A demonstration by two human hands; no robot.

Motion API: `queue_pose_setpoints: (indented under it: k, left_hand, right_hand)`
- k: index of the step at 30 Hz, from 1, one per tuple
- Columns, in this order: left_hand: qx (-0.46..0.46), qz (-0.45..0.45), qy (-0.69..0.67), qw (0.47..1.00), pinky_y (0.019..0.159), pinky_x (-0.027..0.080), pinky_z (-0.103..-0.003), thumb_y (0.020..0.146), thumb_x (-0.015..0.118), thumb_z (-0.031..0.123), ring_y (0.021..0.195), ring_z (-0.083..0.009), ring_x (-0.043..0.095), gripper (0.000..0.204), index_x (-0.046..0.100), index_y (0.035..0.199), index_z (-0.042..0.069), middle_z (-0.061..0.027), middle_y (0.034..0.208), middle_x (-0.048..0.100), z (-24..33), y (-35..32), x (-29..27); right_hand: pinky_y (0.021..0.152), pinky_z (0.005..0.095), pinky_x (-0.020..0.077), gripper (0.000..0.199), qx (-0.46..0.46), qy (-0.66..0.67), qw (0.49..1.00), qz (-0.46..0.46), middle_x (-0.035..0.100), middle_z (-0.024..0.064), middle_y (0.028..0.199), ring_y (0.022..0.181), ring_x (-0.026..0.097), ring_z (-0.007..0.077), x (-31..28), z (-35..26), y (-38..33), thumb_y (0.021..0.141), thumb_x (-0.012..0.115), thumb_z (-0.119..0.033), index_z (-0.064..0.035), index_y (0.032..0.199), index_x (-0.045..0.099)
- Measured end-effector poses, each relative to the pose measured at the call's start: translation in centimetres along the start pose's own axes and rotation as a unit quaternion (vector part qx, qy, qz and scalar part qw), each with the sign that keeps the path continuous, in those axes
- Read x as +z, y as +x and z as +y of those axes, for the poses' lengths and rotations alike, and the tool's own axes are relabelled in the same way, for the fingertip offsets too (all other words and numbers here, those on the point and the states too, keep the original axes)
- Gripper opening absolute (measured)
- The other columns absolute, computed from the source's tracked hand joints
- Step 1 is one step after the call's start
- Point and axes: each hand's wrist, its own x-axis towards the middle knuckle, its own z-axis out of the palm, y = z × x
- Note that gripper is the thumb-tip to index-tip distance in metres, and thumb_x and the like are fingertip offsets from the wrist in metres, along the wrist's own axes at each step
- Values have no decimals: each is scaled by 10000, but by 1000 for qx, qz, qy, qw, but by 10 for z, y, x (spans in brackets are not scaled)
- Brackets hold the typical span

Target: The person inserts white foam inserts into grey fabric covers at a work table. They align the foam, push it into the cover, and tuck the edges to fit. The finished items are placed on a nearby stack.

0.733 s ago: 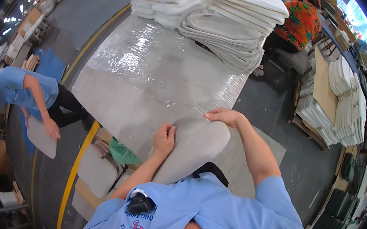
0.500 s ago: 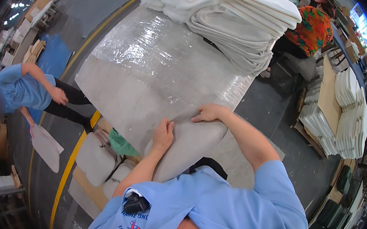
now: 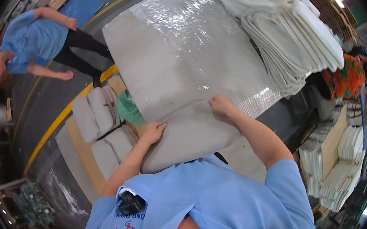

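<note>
A light grey cushion [image 3: 190, 137] lies flat between my body and the near edge of the plastic-wrapped table [image 3: 176, 55]. Its far edge rests over the tabletop. My left hand [image 3: 152, 132] is closed on the cushion's left far corner, thumb and fingers pinching the edge, where a small pale strip shows by the fingertips. At the right end of the same edge, my right hand [image 3: 222, 106] is closed with fingers curled over the seam. The stretch of edge between both hands looks straight. The cushion's underside is hidden.
Folded grey covers [image 3: 275, 52] and white padding [image 3: 312, 34] are piled at the table's far right. Grey cushions [image 3: 94, 114] and a green bag [image 3: 129, 108] sit left of the table. A person in blue [image 3: 39, 41] stands at left. White stacks [image 3: 343, 167] stand at right.
My hands have moved farther apart along the cushion's edge, and the cushion now lies flatter and wider. The person at left no longer shows the grey piece in hand. My view has shifted.
</note>
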Motion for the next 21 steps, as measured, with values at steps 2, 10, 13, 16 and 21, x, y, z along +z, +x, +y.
queue_pose_setpoints:
  k: [2,10,13,16,21]
  left_hand:
    - [18,91,-25,995,871,512,-573,1056,512,440,1002,-488,681,490,704,1014,-9,-289,1011,724,8,1,11]
    - [-56,176,-53,981,802,492,-617,1092,467,409,894,-515,677,458,646,938,17,-306,888,702,6,-5,25]
    - [-62,194,-65,977,780,492,-617,1091,474,413,870,-524,672,451,634,922,26,-293,864,702,1,-4,32]
    - [-79,197,-67,975,780,491,-614,1088,481,414,868,-528,667,447,626,907,31,-287,864,703,2,0,34]
    - [-18,178,-54,982,815,507,-574,1061,531,419,937,-489,677,426,662,978,23,-297,949,704,-3,3,23]
  right_hand:
    - [985,526,527,399,27,-61,997,-27,725,245,1202,1127,680,457,0,0,7,1053,511,-323,-24,1177,744]
    - [906,578,526,385,38,-95,995,10,725,284,1044,1039,680,493,9,-33,-3,1084,473,-341,-28,1118,696]
    - [895,577,523,374,31,-100,994,13,722,287,1046,1021,682,490,10,-38,-1,1085,475,-337,-31,1115,687]
    - [900,568,521,354,15,-98,995,28,721,287,1056,1036,680,472,13,-34,2,1079,478,-324,-42,1118,689]
    - [923,518,532,313,-44,-86,995,28,731,255,1085,1076,686,419,2,-24,11,1047,542,-293,-60,1180,703]
